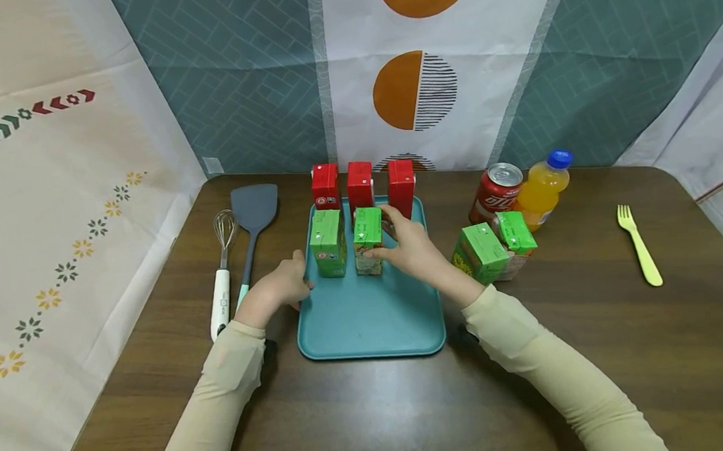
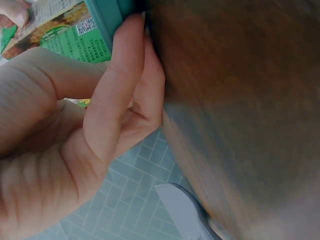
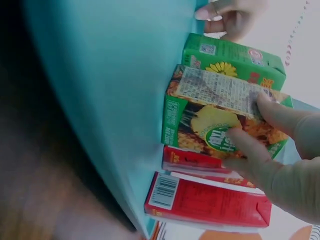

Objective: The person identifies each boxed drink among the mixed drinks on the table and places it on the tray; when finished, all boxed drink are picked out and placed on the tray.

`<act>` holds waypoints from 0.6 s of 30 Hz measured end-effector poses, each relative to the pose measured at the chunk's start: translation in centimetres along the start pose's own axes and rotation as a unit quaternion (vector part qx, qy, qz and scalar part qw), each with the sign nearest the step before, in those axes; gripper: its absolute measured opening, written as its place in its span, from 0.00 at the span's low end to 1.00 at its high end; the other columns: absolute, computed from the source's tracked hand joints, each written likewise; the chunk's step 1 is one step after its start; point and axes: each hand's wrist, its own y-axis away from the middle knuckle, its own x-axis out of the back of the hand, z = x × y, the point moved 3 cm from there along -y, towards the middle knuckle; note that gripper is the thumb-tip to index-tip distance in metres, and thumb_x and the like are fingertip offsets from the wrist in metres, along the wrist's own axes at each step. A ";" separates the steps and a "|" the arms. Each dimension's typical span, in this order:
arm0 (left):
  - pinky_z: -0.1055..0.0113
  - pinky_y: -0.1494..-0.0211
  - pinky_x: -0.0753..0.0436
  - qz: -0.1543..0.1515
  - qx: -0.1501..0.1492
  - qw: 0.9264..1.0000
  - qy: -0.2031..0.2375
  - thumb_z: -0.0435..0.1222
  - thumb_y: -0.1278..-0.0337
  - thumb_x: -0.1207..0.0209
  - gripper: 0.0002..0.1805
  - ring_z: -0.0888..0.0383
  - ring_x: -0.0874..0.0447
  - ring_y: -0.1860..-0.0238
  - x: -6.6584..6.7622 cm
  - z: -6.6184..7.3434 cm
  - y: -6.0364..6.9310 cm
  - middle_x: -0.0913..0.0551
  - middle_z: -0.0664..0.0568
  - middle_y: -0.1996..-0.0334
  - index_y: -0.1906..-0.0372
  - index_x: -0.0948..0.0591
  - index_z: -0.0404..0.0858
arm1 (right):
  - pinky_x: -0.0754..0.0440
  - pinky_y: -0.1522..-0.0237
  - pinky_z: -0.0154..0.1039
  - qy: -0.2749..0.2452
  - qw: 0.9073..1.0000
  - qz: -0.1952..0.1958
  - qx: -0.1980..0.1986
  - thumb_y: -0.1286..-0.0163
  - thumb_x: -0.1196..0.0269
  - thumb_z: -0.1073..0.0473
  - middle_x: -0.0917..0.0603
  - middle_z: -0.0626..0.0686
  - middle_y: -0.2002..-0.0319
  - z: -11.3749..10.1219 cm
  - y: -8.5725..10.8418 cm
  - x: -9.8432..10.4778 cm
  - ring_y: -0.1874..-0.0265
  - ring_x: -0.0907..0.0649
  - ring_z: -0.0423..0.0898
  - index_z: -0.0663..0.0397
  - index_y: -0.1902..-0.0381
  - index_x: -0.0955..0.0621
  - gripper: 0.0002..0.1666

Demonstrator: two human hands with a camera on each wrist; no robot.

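Observation:
A teal tray lies on the wooden table. At its left rim is my left hand, fingers curled against the edge; in the left wrist view its fingertips meet the rim. My right hand holds a green juice carton with a pineapple picture, which stands upright on the tray. In the right wrist view the thumb and fingers pinch that carton's upper part. Just left of it stands another green carton. Behind them, three red cartons form a row along the tray's far side.
Right of the tray stand two more green cartons, a red soda can and an orange drink bottle. A yellow-green fork lies farther right. On the left lie a whisk and a grey spatula.

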 end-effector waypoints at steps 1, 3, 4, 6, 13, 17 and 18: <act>0.64 0.76 0.18 0.000 0.000 1.000 0.001 0.28 0.37 0.49 0.37 0.52 0.18 0.81 0.0 0.0 0.0 0.26 0.23 0.56 0.34 0.58 0.21 | 0.25 0.45 0.47 0.005 1.000 0.001 0.001 0.45 0.30 0.57 0.26 0.60 0.41 0.0 0.0 0.0 0.38 0.29 0.55 0.60 0.31 0.43 0.50; 0.64 0.76 0.18 0.001 -0.001 1.000 0.002 0.28 0.37 0.49 0.36 0.52 0.18 0.81 0.0 -0.1 0.1 0.26 0.23 0.56 0.34 0.56 0.21 | 0.24 0.46 0.48 0.022 1.000 0.004 0.003 0.45 0.30 0.55 0.25 0.60 0.41 0.0 0.2 0.1 0.39 0.27 0.55 0.59 0.30 0.43 0.50; 0.64 0.76 0.18 0.002 -0.001 1.000 0.002 0.28 0.37 0.49 0.36 0.52 0.18 0.81 0.0 -0.1 0.0 0.26 0.23 0.56 0.34 0.56 0.21 | 0.24 0.47 0.49 0.031 1.000 0.005 0.004 0.45 0.29 0.54 0.26 0.60 0.40 0.0 0.2 0.2 0.40 0.27 0.56 0.59 0.30 0.43 0.51; 0.65 0.76 0.18 0.004 0.001 1.000 0.000 0.28 0.37 0.49 0.36 0.52 0.18 0.81 0.0 -0.1 0.0 0.25 0.24 0.57 0.34 0.56 0.21 | 0.23 0.47 0.50 0.045 0.999 0.002 -0.001 0.46 0.29 0.50 0.30 0.59 0.37 0.1 0.4 0.3 0.41 0.26 0.56 0.58 0.29 0.43 0.52; 0.65 0.76 0.18 0.002 0.010 1.000 -0.004 0.28 0.37 0.50 0.38 0.53 0.19 0.81 -0.1 0.0 0.0 0.27 0.24 0.54 0.33 0.59 0.22 | 0.29 0.41 0.52 0.023 0.999 -0.038 -0.028 0.45 0.31 0.45 0.39 0.58 0.32 0.1 2.5 1.0 0.35 0.34 0.55 0.53 0.27 0.49 0.57; 0.65 0.76 0.18 0.005 0.008 1.000 -0.003 0.28 0.37 0.49 0.37 0.52 0.19 0.81 0.0 0.0 0.1 0.27 0.24 0.54 0.33 0.58 0.21 | 0.31 0.39 0.51 0.008 0.999 -0.031 0.006 0.44 0.31 0.48 0.36 0.57 0.33 -0.3 4.5 2.0 0.35 0.34 0.52 0.51 0.28 0.45 0.53; 0.65 0.76 0.18 0.006 0.008 1.000 -0.002 0.28 0.37 0.49 0.37 0.52 0.19 0.81 0.0 0.0 0.1 0.27 0.24 0.54 0.33 0.57 0.22 | 0.30 0.39 0.51 0.010 0.999 -0.024 0.020 0.44 0.31 0.48 0.36 0.56 0.33 -0.4 5.0 2.3 0.35 0.34 0.51 0.51 0.28 0.44 0.52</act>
